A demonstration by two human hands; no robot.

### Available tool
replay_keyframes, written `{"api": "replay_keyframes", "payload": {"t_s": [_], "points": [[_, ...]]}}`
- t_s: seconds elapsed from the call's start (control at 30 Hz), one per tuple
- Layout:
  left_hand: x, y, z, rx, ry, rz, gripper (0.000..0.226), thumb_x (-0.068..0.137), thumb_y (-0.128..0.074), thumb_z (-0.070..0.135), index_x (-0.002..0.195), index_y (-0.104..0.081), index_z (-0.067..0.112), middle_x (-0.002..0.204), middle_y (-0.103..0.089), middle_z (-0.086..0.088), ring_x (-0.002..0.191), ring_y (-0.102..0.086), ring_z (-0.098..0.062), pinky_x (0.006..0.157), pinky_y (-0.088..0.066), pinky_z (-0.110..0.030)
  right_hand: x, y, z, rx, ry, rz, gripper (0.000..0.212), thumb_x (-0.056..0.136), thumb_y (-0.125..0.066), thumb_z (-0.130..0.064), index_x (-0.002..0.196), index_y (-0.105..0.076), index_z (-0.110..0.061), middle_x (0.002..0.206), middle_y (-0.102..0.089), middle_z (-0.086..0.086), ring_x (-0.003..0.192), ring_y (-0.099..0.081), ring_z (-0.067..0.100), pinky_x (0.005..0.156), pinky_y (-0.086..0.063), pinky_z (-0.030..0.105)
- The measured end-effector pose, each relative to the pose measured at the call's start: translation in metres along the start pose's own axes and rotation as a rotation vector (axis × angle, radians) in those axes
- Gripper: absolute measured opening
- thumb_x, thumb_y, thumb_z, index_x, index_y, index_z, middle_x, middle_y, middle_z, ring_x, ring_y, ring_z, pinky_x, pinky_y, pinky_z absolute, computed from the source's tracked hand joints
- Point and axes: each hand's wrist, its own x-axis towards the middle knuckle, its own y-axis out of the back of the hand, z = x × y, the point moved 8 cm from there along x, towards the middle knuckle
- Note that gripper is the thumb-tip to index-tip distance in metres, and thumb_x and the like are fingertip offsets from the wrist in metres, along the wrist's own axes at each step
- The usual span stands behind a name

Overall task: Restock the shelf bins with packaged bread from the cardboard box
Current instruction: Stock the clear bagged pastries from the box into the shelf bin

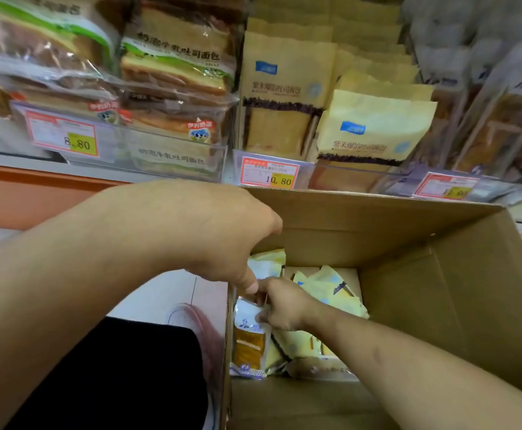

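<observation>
Reaching into the brown cardboard box (393, 240), both hands pinch one clear orange-bread packet (250, 336); next, lift it toward the far shelf bins.

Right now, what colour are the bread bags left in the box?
Mostly pale yellow bags, plus one white-and-orange; head view.

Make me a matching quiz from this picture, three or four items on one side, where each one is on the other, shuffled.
Items:
1. brown cardboard box
2. clear-wrapped orange bread packet
3. pale yellow paper bread bags
4. price label reading 8.80

Places:
A. upright in the middle shelf bin
B. on the left bin's front
C. below the shelf edge
D. inside the box at the left wall

Pairs: 1-C, 2-D, 3-A, 4-B
</observation>
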Motion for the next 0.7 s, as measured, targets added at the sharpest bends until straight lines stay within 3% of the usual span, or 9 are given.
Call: {"api": "replay_keyframes", "payload": {"t_s": [0.1, 0.23, 0.33, 0.47, 0.53, 0.6, 0.7], "points": [[0.002, -0.003, 0.004, 0.050, -0.015, -0.017, 0.075, 0.080, -0.073, 0.069, 0.139, -0.049, 0.031, 0.128, -0.065, 0.002, 0.128, -0.057, -0.031, 0.101, -0.052, -0.049, -0.002, -0.011, 0.008, 0.071, -0.059, -0.036, 0.026, 0.082, -0.085, -0.021, 0.075, -0.061, -0.028, 0.080, -0.062, -0.010, 0.078, -0.059, 0.011, 0.071, -0.051, 0.028], [-0.001, -0.001, 0.007, 0.042, 0.004, -0.029, 0.076, 0.080, -0.071, 0.072, 0.140, -0.049, 0.030, 0.128, -0.064, 0.002, 0.129, -0.056, -0.031, 0.103, -0.051, -0.049, -0.007, -0.013, 0.010, 0.128, -0.069, -0.076, 0.026, 0.079, -0.091, -0.028, 0.082, -0.065, -0.028, 0.079, -0.063, -0.009, 0.071, -0.058, 0.006, 0.064, -0.045, 0.022], [-0.005, 0.000, 0.010, 0.044, 0.019, -0.051, 0.076, 0.082, -0.068, 0.072, 0.141, -0.049, 0.029, 0.129, -0.065, 0.001, 0.126, -0.058, -0.030, 0.100, -0.053, -0.047, -0.015, -0.008, 0.005, 0.144, -0.042, -0.110, 0.022, 0.082, -0.088, -0.016, 0.088, -0.067, -0.018, 0.079, -0.062, -0.007, 0.072, -0.059, 0.009, 0.065, -0.049, 0.023], [-0.010, 0.014, 0.022, 0.013, 0.017, -0.029, 0.075, 0.086, -0.066, 0.070, 0.146, -0.046, 0.029, 0.133, -0.063, 0.002, 0.117, -0.062, -0.024, 0.094, -0.055, -0.040, -0.033, 0.009, 0.001, 0.201, -0.007, -0.112, 0.018, 0.085, -0.073, 0.008, 0.088, -0.062, -0.005, 0.078, -0.062, 0.004, 0.089, -0.076, 0.028, 0.066, -0.061, 0.036], [-0.009, 0.022, 0.029, 0.004, -0.002, -0.008, 0.075, 0.086, -0.066, 0.070, 0.146, -0.047, 0.030, 0.135, -0.062, 0.002, 0.117, -0.062, -0.024, 0.095, -0.055, -0.042, -0.045, 0.034, -0.002, 0.203, 0.001, -0.052, 0.024, 0.083, -0.072, 0.007, 0.088, -0.060, -0.013, 0.080, -0.063, 0.006, 0.080, -0.074, 0.029, 0.068, -0.062, 0.047], [-0.006, 0.029, 0.037, -0.003, -0.032, 0.012, 0.076, 0.085, -0.068, 0.069, 0.146, -0.047, 0.030, 0.136, -0.062, 0.003, 0.118, -0.062, -0.025, 0.097, -0.054, -0.043, -0.061, 0.068, -0.005, 0.203, -0.003, 0.032, 0.035, 0.078, -0.077, 0.003, 0.085, -0.059, -0.026, 0.079, -0.065, 0.005, 0.070, -0.070, 0.029, 0.060, -0.062, 0.050], [-0.002, 0.043, 0.049, -0.012, -0.062, 0.055, 0.077, 0.085, -0.070, 0.067, 0.147, -0.046, 0.029, 0.138, -0.061, 0.004, 0.121, -0.061, -0.023, 0.100, -0.053, -0.043, -0.098, 0.131, -0.016, 0.209, 0.044, 0.150, 0.038, 0.075, -0.084, -0.002, 0.087, -0.062, -0.030, 0.087, -0.073, 0.003, 0.077, -0.074, 0.025, 0.069, -0.064, 0.049]]}}
